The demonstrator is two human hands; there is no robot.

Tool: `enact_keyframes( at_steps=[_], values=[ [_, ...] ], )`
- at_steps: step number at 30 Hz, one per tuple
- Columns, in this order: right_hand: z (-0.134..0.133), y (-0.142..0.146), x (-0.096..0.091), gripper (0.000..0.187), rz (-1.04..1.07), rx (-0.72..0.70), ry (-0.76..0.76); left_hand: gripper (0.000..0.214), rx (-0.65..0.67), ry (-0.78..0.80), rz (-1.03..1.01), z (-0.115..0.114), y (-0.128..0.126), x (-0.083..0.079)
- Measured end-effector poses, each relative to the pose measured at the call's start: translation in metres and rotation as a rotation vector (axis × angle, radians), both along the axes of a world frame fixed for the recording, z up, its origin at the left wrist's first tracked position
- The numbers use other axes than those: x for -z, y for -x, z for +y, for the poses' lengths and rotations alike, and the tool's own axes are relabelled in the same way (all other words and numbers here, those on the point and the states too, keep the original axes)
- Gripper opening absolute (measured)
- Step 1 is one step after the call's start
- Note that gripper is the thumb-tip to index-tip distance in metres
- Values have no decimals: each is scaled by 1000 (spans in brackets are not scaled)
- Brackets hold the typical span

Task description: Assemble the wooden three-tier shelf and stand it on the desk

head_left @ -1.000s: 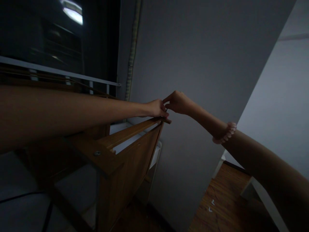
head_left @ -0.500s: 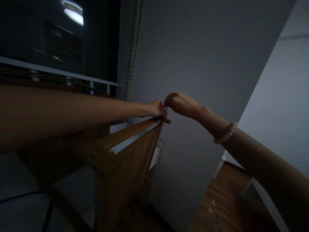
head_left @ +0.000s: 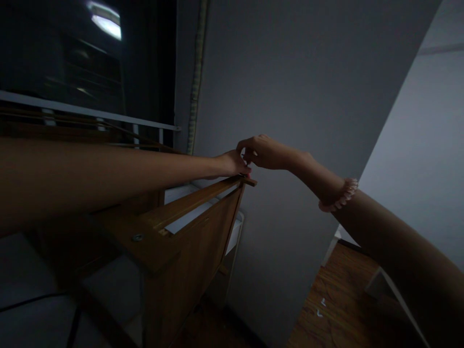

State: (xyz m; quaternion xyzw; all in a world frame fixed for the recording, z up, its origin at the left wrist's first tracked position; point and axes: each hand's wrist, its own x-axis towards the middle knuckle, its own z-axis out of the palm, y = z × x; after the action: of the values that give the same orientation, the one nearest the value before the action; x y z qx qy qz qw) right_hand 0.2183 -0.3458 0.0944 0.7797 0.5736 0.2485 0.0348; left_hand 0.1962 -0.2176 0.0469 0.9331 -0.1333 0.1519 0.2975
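Both my arms reach out to the far corner of a wooden frame (head_left: 188, 203). My left hand (head_left: 234, 164) rests on the top rail at that corner with its fingers curled round something small that I cannot make out. My right hand (head_left: 263, 152) meets it from the right, fingers bent in a pinch at the same spot. A pink bead bracelet (head_left: 340, 198) sits on my right wrist. The room is dim and the fingertips are hard to read.
A grey wall (head_left: 290, 96) stands straight ahead behind the frame's corner. A dark window with a white rail (head_left: 90, 113) is at the upper left. Wooden floor (head_left: 337, 299) shows at the lower right, beside a white edge (head_left: 402, 304). A screw head (head_left: 137, 237) sits in the near rail.
My right hand has shifted slightly left and closed in over my left hand's fingertips. The view has drifted a little; the frame has not moved.
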Motion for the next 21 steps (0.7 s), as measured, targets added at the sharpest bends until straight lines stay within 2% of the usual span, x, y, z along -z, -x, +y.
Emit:
enact_keyframes(
  at_steps=[4, 6, 10, 13, 17, 21],
  values=[
    [-14, -15, 2, 27, 45, -173, 16, 24, 17, 32, 52, 1, 5, 0],
    [-16, -23, 4, 24, 5, -237, 20, 25, 29, 36, 70, 2, 4, 0],
    [-15, -31, 6, 21, -118, -337, 71, 23, -31, -24, 56, 3, 4, -1],
    [-16, -32, 5, 24, -196, -394, 86, 22, 8, -23, 49, 5, 3, -1],
    [-17, -37, 3, 25, -233, -415, 132, 25, 79, -20, 51, 9, -1, 1],
    [-16, -42, 2, 21, -104, -334, 108, 28, 71, -61, 96, 10, -3, 2]
  ],
)
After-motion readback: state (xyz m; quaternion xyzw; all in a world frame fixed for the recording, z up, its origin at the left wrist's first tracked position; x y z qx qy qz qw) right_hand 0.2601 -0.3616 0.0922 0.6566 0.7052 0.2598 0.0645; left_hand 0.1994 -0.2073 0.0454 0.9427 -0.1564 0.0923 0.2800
